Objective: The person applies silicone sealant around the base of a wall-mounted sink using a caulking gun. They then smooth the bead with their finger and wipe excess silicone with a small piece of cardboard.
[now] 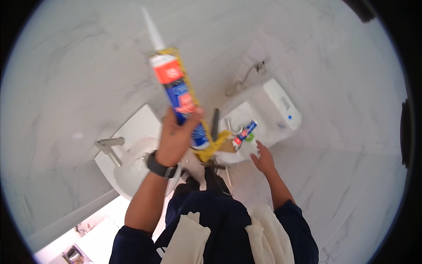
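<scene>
My left hand [173, 136] is raised and wrapped round a sealant cartridge [176, 90], blue, red and white, with a long white nozzle pointing up and away. The cartridge lies in a yellow caulking gun [216, 144], whose handle end reaches to the right of my wrist. Lower and to the right, my right hand [263, 159] is beside the front edge of the toilet lid [239, 113], fingers apart, with no object visible in it. Close to its fingertips on the lid are a small blue, white and red tube [245, 135] and a green round item [249, 137].
A white washbasin [151, 116] with a metal tap [110, 143] stands at left. Behind the toilet lid is the white cistern [283, 103], and a hose with a valve [260, 67] is on the wall beyond. Marbled wall panels [343, 88] enclose the place.
</scene>
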`<state>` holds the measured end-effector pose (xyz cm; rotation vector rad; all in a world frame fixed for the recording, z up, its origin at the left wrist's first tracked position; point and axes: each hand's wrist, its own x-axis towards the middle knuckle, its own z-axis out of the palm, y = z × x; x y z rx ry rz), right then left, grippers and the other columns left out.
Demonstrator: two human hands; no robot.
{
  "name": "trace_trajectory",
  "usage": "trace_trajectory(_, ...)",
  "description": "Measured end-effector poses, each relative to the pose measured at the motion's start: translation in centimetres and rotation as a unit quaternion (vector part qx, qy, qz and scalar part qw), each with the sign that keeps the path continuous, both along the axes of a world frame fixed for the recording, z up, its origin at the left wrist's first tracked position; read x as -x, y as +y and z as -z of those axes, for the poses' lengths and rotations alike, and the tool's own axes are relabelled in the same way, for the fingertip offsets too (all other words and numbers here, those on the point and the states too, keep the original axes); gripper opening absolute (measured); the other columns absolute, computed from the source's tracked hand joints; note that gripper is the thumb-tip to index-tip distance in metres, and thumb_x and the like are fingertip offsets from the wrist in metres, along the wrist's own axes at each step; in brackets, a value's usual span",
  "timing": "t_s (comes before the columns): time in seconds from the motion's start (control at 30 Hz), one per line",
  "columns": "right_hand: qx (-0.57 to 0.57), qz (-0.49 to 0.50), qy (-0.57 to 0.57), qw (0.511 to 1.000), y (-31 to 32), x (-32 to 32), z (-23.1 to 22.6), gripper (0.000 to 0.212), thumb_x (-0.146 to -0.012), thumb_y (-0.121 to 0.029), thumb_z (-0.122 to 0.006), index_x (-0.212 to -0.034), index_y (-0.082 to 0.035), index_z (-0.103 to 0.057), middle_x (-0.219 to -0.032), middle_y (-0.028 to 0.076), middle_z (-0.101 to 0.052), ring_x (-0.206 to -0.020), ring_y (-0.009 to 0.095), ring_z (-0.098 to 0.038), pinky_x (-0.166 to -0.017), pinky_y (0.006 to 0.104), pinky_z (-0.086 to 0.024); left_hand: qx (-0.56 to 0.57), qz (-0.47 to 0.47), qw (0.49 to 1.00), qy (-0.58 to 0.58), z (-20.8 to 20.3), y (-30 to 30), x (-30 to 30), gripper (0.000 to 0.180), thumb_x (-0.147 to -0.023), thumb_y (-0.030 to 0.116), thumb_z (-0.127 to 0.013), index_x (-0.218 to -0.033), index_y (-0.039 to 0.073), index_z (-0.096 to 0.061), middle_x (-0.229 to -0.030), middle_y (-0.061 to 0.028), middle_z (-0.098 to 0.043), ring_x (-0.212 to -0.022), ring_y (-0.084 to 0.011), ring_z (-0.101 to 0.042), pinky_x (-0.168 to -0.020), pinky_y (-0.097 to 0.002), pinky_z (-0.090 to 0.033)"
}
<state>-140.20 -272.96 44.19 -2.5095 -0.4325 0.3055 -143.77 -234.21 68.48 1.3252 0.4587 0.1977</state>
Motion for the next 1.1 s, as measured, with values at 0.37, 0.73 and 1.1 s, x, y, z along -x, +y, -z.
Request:
trace_trajectory(0.37, 0.187, 0.146, 0.284, 0.929, -5.9, 18.3, -0.6, 0.077, -0.078, -0.049, -0.084, -0.134, -0.002, -0.061, -0.111, 0.021, -0.073, -0.104, 0.033, -0.072, -0.094, 0.0395, -0.055, -0.008, 0.04, 0.993, -0.115, -5.4, 0.8, 6.1, 0.059, -0.079, 0.04, -0.09, -0.106, 0.001, -0.055, -0.093, -0.0055, -0.063, -0.085, -0.0149, -0.063, -0.079, -0.0322, -0.055)
trace_trajectory(0.73, -0.244, 0.045, -0.179, 0.952, 11.8, 11.2, -21.4, 0.066, -0.086, -0.029, -0.08, -0.135, 0.002, -0.049, -0.125, 0.015, -0.062, -0.122, 0.029, -0.057, -0.102, 0.0464, -0.047, 0.39, 0.11, 0.912, 0.068, -10.4, 1.4, 9.2, 0.075, -0.091, 0.064, -0.066, -0.136, 0.009, -0.042, -0.13, -0.0134, -0.055, -0.121, -0.032, -0.062, -0.098, -0.0572, -0.055)
trace_trajectory(1.1, -0.418, -0.006, 0.04, 0.908, 18.9, 9.1, -28.8, 0.056, -0.094, -0.056, -0.068, -0.108, -0.003, -0.059, -0.073, 0.001, -0.057, -0.05, 0.009, -0.049, -0.041, 0.0235, -0.036, 0.335, -0.047, 0.938, -0.078, -6.4, 12.4, 12.0, 0.074, -0.101, 0.067, -0.046, -0.146, 0.009, -0.044, -0.139, -0.0139, -0.053, -0.132, -0.0307, -0.051, -0.108, -0.0572, -0.045)
